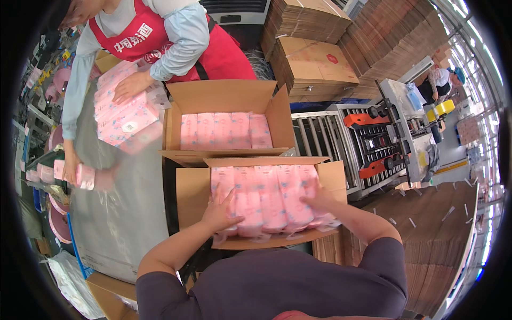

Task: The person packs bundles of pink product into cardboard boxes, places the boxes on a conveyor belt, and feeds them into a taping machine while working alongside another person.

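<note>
A row of pink, blue-flecked soft packs, like tissue packs (260, 205), is between my two hands at the near open carton (193, 184). My left hand (217, 212) grips the left end, its fingers spread over the top. On the right end, my right hand (318, 198) presses inward, its fingers bent over the packs. The row's near ends lie slightly tilted and blurred at the carton's front side. What is under the row is hidden. Just beyond stands a second open carton (221, 96) with a row of similar packs inside.
Across the grey table (128, 202), a co-worker in a red apron (144, 32) handles more pink packs (128, 109). A roller conveyor with a carton sealing machine (373, 144) is at the right. Flattened cardboard stacks (314, 66) stand behind and at the near right (434, 224).
</note>
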Demonstrator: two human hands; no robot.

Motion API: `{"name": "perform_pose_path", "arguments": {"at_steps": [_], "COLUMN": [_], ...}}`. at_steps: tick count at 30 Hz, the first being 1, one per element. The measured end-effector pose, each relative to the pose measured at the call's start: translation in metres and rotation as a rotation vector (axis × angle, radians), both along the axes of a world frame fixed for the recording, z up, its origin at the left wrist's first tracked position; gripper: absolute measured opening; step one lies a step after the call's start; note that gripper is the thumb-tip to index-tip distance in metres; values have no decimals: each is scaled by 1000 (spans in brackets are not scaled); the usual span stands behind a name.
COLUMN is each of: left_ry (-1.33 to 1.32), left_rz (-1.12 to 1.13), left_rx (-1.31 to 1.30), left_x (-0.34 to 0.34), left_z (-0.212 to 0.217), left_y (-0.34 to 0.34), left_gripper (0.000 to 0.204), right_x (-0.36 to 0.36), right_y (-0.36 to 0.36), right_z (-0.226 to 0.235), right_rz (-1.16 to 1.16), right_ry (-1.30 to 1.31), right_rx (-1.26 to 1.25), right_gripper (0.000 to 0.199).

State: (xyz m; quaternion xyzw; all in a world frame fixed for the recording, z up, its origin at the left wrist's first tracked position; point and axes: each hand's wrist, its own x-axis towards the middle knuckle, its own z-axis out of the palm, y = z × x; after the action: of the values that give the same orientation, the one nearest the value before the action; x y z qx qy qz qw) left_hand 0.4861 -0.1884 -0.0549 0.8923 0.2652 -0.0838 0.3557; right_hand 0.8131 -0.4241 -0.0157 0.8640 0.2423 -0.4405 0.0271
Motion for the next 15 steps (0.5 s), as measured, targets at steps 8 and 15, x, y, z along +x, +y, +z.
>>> {"name": "perform_pose_path", "arguments": {"at_steps": [8,15], "left_ry": [80,74], "left_rz": [-354,625], "left_rx": [263,361], "left_x": [3,-81], "left_z": [-58,-79], "left_y": [-7,41], "left_gripper": [91,79], "right_x": [-28,47], "right_y": [-46,-52], "right_z": [-114,-50], "right_rz": [172,128], "right_ry": [-140,-505], "right_rx": [28,384], "right_gripper": [131,94]}}
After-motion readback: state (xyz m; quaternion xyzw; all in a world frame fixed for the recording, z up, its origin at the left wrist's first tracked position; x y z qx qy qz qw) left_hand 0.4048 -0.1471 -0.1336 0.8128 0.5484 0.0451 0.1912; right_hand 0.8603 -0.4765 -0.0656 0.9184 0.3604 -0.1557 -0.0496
